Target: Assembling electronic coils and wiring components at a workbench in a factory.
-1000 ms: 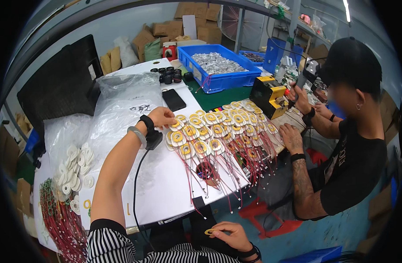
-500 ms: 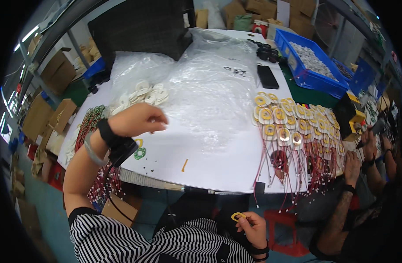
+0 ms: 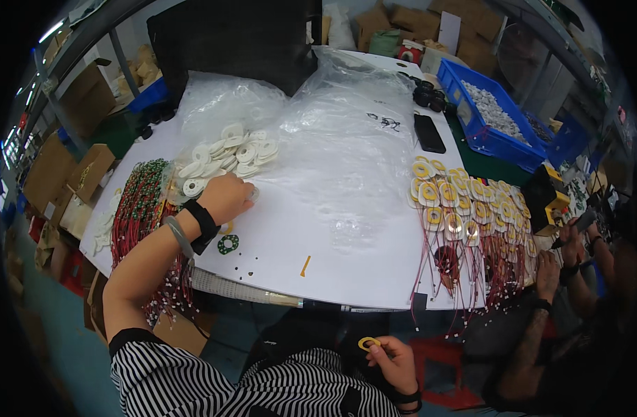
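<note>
My left hand (image 3: 226, 197) is over the table at the near edge of a heap of white round plastic discs (image 3: 229, 154), which spill from a clear plastic bag (image 3: 228, 97). Its fingers are curled together, and a pale bit shows at the fingertips, too indistinct to name. Beside that wrist lie a green ring-shaped circuit board (image 3: 228, 244) and a partly hidden yellow ring. Low in front of my body, off the table's near edge, my right hand (image 3: 396, 363) pinches another yellow ring (image 3: 368, 343) between thumb and fingers.
Rows of white-and-yellow assemblies (image 3: 464, 201) with red wires cover the table's right side. Wired green boards (image 3: 141, 201) hang over the left edge. A yellow strip (image 3: 305, 266), a black phone (image 3: 429, 134) and a blue bin (image 3: 499, 115) stand out. Another person's hands (image 3: 549, 272) work at right.
My left hand has lowered towards the near side of the white discs, and its fingers have drawn in. My right hand still holds the yellow ring, with little movement.
</note>
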`<state>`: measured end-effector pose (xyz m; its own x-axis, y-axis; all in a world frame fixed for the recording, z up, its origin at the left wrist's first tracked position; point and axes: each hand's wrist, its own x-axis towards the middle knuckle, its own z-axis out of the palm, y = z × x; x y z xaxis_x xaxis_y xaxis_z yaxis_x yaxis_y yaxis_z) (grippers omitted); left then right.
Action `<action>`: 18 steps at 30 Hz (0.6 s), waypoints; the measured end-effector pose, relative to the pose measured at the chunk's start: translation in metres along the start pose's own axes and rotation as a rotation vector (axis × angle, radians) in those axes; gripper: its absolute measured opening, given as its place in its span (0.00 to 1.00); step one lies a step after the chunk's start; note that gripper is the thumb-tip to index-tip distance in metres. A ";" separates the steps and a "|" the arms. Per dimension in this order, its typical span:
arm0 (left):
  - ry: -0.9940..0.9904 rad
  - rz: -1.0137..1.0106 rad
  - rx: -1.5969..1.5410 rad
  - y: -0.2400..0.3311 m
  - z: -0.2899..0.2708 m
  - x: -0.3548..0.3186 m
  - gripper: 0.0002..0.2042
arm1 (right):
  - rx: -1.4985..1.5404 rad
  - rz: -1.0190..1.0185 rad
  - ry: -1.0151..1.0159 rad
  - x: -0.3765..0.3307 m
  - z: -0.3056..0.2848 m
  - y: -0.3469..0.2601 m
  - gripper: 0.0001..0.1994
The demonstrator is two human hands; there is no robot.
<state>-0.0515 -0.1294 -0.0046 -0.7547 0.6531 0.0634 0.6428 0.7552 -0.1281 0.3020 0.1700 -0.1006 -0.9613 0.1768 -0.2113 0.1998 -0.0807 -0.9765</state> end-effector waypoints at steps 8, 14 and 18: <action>0.115 0.251 -0.317 0.063 -0.013 0.011 0.12 | -0.051 0.062 -0.038 0.002 0.004 0.001 0.08; 0.063 0.170 -0.282 0.108 -0.015 0.040 0.16 | -0.041 0.018 -0.027 -0.007 0.003 0.003 0.09; 0.088 0.172 -0.268 0.114 -0.010 0.044 0.13 | -0.033 0.016 -0.019 -0.016 0.002 0.008 0.09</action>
<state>-0.0105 -0.0138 -0.0062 -0.6256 0.7655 0.1502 0.7801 0.6141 0.1195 0.3186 0.1649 -0.1046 -0.9614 0.1569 -0.2259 0.2205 -0.0512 -0.9740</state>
